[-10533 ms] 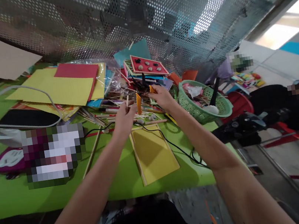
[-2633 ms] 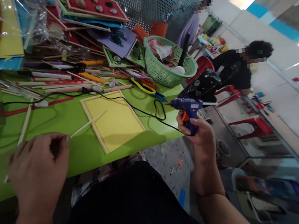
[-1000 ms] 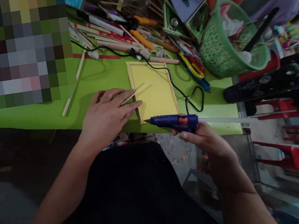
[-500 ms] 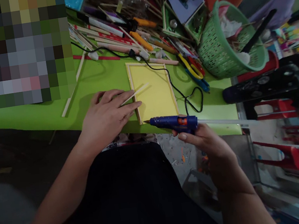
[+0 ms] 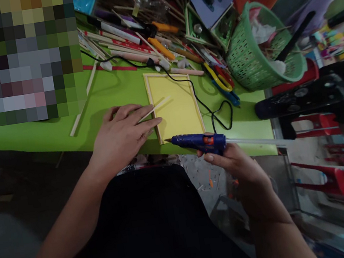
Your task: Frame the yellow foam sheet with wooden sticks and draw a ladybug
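My right hand is wrapped round a blue hot glue gun, a clear glue stick poking out of its back end. The gun's nozzle points left, at the near-left corner of a yellow card edged with thin wooden strips on the sides I can see. My left hand lies at the card's left edge, fingertips reaching over it. Between its fingers is a thin wooden stick, whose free end sticks out over the card. Whether the nozzle touches the corner I cannot tell.
Behind the card lies a pile of wooden sticks, pens and orange-handled cutters. Yellow-handled scissors and a green basket stand to the right. A black cord crosses the card. The green table ends just before me.
Almost nothing differs. The whole view has shifted very slightly; both hands, the glue gun and the card keep their places relative to each other.
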`<state>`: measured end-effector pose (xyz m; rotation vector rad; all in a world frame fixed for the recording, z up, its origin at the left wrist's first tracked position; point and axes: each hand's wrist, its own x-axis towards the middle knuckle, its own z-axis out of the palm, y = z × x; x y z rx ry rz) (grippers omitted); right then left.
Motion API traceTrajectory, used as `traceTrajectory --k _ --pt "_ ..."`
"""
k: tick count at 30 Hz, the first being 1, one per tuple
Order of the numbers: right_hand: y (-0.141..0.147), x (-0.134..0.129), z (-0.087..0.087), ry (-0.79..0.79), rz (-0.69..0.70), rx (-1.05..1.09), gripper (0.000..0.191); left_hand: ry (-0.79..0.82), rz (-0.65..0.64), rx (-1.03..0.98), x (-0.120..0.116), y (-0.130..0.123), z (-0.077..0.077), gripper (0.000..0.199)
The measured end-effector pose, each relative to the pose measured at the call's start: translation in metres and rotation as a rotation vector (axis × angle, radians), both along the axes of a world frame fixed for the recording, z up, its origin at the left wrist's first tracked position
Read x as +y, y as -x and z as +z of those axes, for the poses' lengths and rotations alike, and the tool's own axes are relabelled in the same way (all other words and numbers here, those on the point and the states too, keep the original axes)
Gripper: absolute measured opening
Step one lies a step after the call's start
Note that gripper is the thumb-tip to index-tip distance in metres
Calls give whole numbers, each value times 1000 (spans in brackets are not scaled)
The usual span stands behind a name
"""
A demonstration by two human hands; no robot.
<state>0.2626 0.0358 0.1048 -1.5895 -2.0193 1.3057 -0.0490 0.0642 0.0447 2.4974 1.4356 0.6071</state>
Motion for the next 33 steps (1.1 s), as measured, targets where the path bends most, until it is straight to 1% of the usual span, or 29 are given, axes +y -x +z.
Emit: traceTrajectory --k 5,9,12,18,23,27,30,33 --pt "1 1 -1 -29 30 -25 42 -49 10 11 0 -1 -1 34" --pt "-6 -1 2 -22 -13 -71 38 -30 -5 26 0 0 1 37" --pt "-7 -3 2 -22 -32 -60 37 -21 -7 27 0 0 2 38" --pt "1 0 2 -13 35 -45 39 -20 -6 38 1 0 1 38" --pt "-9 0 4 -23 -9 -95 38 7 -9 37 1 0 4 38" --pt "-19 -4 4 -33 -70 -58 38 -4 -14 51 0 1 5 38" --pt "-19 -5 4 -29 -98 -30 39 -23 -6 41 0 1 3 36" --pt "-15 -4 5 -10 -98 -22 41 -30 -4 29 1 1 0 35"
